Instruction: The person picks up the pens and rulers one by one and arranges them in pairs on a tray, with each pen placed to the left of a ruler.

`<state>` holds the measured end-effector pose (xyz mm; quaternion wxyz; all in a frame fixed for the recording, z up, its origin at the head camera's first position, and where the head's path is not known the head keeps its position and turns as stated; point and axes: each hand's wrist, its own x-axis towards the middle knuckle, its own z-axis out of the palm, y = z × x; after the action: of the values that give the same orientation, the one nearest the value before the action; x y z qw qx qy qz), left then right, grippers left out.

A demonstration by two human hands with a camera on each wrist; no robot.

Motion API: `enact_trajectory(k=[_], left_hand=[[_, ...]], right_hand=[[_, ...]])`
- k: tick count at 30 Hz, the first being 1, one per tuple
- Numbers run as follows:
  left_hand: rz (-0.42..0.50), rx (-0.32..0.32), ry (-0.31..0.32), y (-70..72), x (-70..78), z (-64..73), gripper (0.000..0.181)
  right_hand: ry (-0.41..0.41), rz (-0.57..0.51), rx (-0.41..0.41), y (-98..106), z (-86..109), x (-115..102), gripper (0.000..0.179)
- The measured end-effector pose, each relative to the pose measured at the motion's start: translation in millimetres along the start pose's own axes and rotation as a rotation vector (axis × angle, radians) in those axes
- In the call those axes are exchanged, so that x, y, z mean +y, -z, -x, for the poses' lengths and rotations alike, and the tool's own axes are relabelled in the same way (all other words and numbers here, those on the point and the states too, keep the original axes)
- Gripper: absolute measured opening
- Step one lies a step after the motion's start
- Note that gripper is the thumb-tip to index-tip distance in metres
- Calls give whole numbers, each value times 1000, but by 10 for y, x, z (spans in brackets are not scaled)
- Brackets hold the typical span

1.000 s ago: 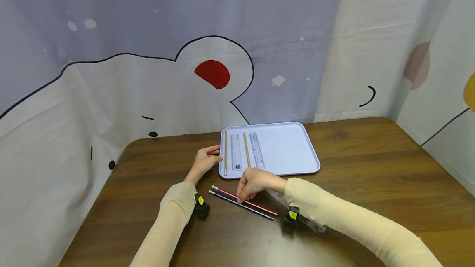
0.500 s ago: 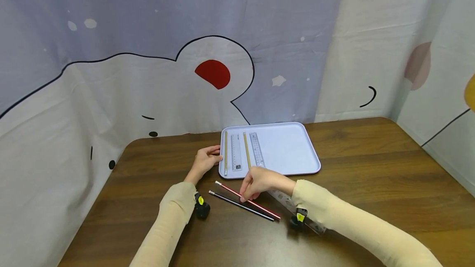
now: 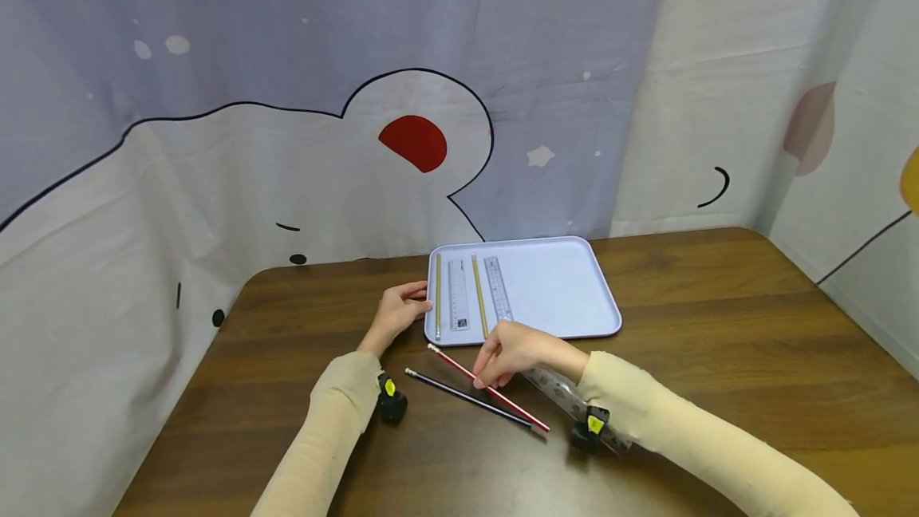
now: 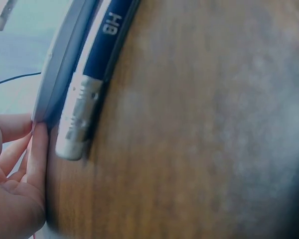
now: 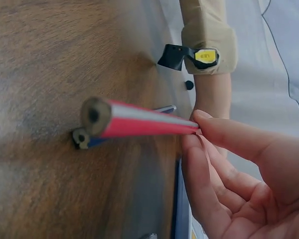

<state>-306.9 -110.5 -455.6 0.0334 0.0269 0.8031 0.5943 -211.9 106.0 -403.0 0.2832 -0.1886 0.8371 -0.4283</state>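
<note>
My right hand (image 3: pixel 511 353) pinches a red-and-white striped pencil (image 3: pixel 448 361) between thumb and fingertips, near its middle. In the right wrist view that pencil (image 5: pixel 144 122) is off the table, its unsharpened end toward the camera. A dark blue-and-white pencil (image 3: pixel 459 395), marked HB in the left wrist view, lies on the table below it. My left hand (image 3: pixel 395 313) grips the left rim of the white tray (image 3: pixel 560 286), thumb and fingers meeting at the edge in the left wrist view. On the tray lie two yellow pencils and two clear rulers.
A clear ruler (image 3: pixel 556 389) lies on the wooden table (image 3: pixel 689 389), partly under the right forearm. The tray stands near the table's back edge, in front of a printed curtain (image 3: pixel 287 174).
The right hand has lifted the red-and-white pencil from beside the blue one and moved it slightly right. The left hand and tray have stayed in place.
</note>
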Motion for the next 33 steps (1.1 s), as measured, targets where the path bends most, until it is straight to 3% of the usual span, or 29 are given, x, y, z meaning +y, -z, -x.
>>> enact_trajectory(k=[33], left_hand=[[9,2,3,4,8,0,46]], right_hand=[[44,-169,59,215,165,267,16]])
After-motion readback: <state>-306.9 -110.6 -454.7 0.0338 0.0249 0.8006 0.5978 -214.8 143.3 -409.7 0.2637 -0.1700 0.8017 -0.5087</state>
